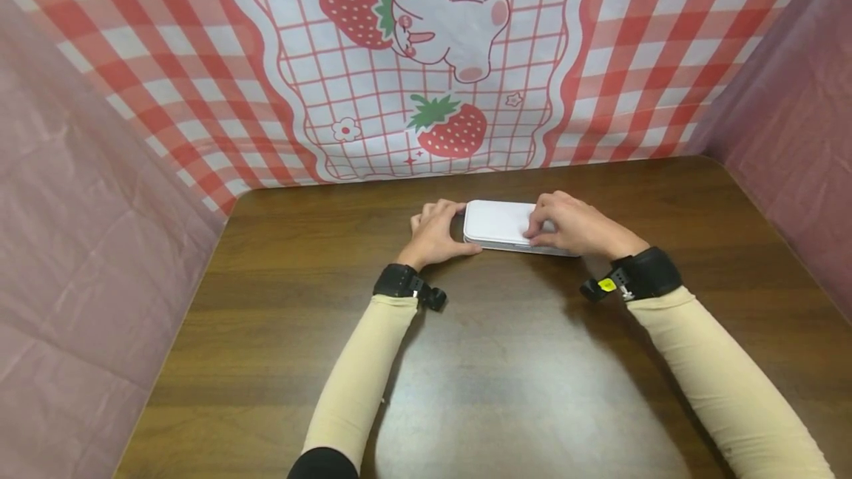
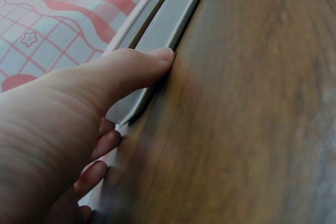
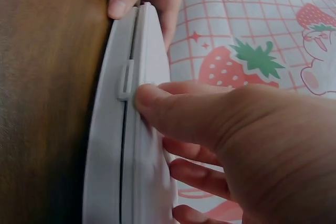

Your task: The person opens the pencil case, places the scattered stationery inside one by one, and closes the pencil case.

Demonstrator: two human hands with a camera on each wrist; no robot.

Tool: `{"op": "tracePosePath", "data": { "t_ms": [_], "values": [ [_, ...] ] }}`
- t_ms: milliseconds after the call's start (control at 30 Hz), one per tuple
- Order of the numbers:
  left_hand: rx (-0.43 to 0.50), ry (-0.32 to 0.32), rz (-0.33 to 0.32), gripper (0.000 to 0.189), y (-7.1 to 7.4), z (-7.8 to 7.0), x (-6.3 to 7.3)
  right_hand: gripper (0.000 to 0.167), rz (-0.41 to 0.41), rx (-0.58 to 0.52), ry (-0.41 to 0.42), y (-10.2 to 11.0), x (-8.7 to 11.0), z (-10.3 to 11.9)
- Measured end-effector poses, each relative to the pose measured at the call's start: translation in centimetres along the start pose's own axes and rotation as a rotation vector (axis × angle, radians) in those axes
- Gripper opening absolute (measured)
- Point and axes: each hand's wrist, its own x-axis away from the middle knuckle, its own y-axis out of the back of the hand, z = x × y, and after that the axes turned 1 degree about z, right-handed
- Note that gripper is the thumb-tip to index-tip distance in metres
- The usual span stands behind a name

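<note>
A flat white case (image 1: 498,222) with rounded corners lies on the table, its long side toward me. On its front side sits a small latch (image 3: 126,80), and a narrow dark seam runs between lid and base. My left hand (image 1: 435,233) grips the left end, thumb along the front edge of the base and the other fingers round the far side. Near the latch, my right hand (image 1: 575,226) holds the lid, with its thumb (image 3: 152,98) on the front rim and curled fingers over the top. What is inside the case is hidden.
The brown wooden table (image 1: 506,361) carries the case near its back edge. Behind it hangs a red and white checked cloth (image 1: 319,94) with strawberries. Pink cloth walls (image 1: 80,242) stand on both sides.
</note>
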Motion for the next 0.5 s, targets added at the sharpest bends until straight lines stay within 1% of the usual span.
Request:
{"op": "tracePosePath", "data": {
  "t_ms": [67,167,233,333,500],
  "values": [
    [0.002,0.000,0.004,0.099,-0.06,-0.11,-0.07,0.008,-0.010,0.008,-0.003,-0.24,0.15,0.02],
    [0.011,-0.002,0.015,0.098,-0.11,-0.37,-0.17,0.012,-0.016,0.030,-0.013,-0.45,0.32,0.01],
    [0.018,0.000,0.018,0.098,-0.05,-0.54,-0.16,0.014,-0.011,0.038,-0.017,-0.52,0.31,0.07],
    [0.000,0.005,0.017,0.097,0.07,-0.81,-0.13,0.014,0.001,0.054,-0.027,-0.55,0.21,0.18],
    [0.000,0.008,0.023,0.097,0.29,-0.82,-0.04,0.013,0.009,0.089,-0.023,-0.52,-0.03,0.49]
  ]
}}
